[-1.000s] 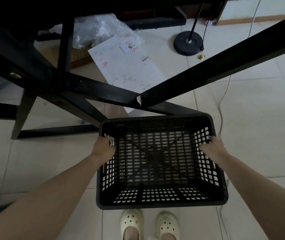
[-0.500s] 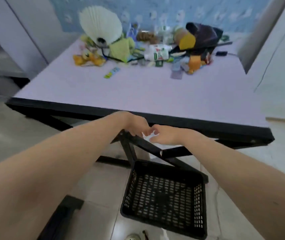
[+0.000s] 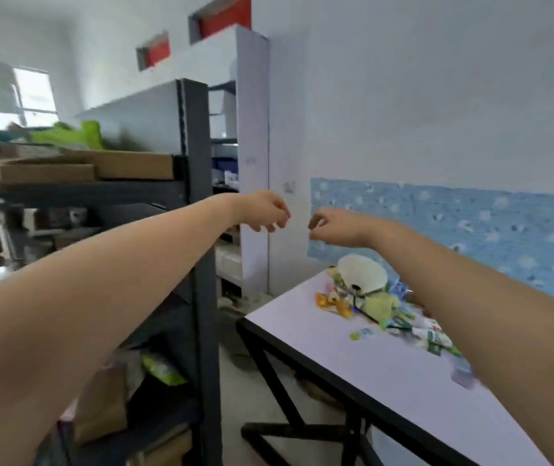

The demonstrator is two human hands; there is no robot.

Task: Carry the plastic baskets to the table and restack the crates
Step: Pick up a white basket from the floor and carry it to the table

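No basket or crate shows in the head view now. My left hand (image 3: 263,211) and my right hand (image 3: 334,227) are raised in front of me at chest height, a small gap between them, fingers loosely curled and nothing held. Both forearms stretch out from the bottom corners. The table (image 3: 403,375) with its pale top and black frame lies at the lower right, under my right arm.
A dark metal shelf rack (image 3: 198,230) with cardboard boxes (image 3: 83,166) stands at the left, close to the table's corner. Toys, a white fan-shaped object (image 3: 363,275) and packets clutter the table's far end. A white cabinet (image 3: 252,156) stands behind.
My hands let go of the black basket, which stayed on the floor by the table. My view swung up and left, from the floor to the rack and wall; both hands rose.
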